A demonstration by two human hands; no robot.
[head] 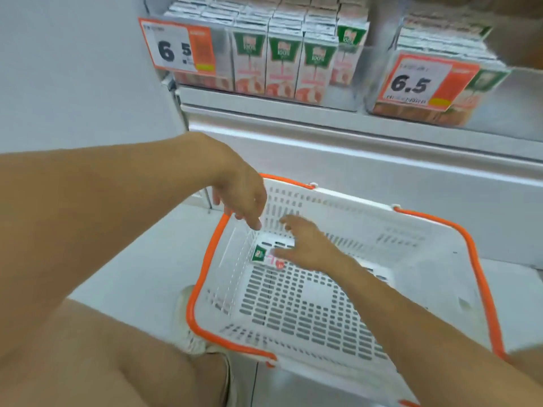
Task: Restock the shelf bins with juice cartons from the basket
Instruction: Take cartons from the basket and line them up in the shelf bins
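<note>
A white basket with orange handles (352, 218) sits on the floor below the shelf. One juice carton (264, 257), white with a green top, lies flat in its far left corner. My right hand (308, 245) reaches down into the basket with fingers spread, fingertips touching the carton. My left hand (244, 198) hovers over the basket's far left rim, fingers loosely apart, holding nothing. Above, two clear shelf bins hold upright juice cartons: the left bin (293, 66) and the right bin (440, 83).
Orange and white price tags hang on the left bin (179, 48) and the right bin (423, 80). A white shelf ledge (352, 136) juts out above the basket. My knee and shoe (188, 321) are at the basket's left side.
</note>
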